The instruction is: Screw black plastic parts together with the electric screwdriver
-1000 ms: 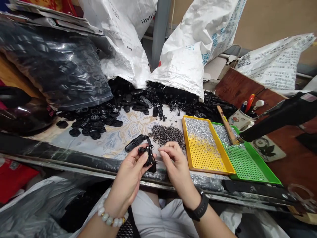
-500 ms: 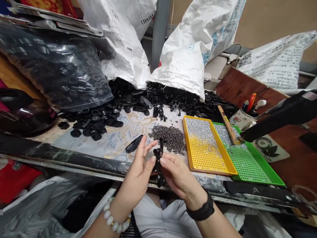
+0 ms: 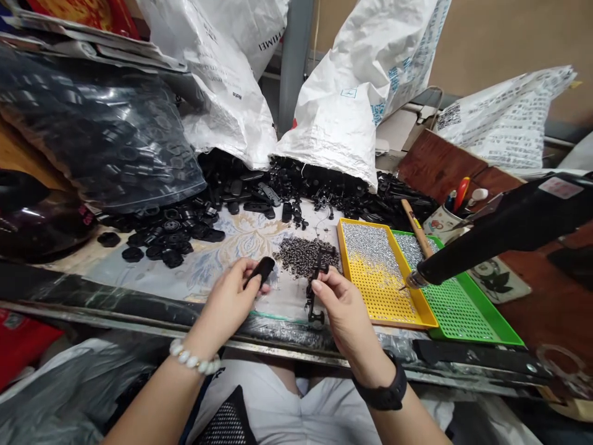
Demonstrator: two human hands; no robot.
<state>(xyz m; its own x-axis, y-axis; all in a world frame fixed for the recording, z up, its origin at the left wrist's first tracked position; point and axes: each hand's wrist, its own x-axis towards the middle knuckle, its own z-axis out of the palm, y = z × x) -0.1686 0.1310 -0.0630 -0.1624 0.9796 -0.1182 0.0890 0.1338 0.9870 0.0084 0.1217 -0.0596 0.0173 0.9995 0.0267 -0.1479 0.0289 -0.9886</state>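
Note:
Between the thumb and fingers of my left hand (image 3: 234,290) is an elongated black plastic cover (image 3: 262,272), raised just off the tabletop. My right hand (image 3: 340,303) pinches a thin black plastic bracket (image 3: 315,285) with small knobs at both ends, held upright. The two parts are apart from each other. Behind the bracket lies a heap of small dark metal pieces (image 3: 301,254). A yellow perforated tray (image 3: 377,303) of small silvery screws stands right of my right hand. The black power screwdriver (image 3: 491,232) points its tip over that tray.
A green perforated tray (image 3: 477,321) adjoins the yellow one, with a wooden-handled tool (image 3: 417,228) across it. White sacks (image 3: 338,123) spill black parts at the back. A clear bag of black parts (image 3: 115,142) and loose round caps (image 3: 169,238) lie left. A mug (image 3: 440,222) holds tools.
My hands have moved apart. My left hand has let go of the bracket and picked up the black cover from the table. My right hand keeps the bracket. The screwdriver has swung left over the yellow tray.

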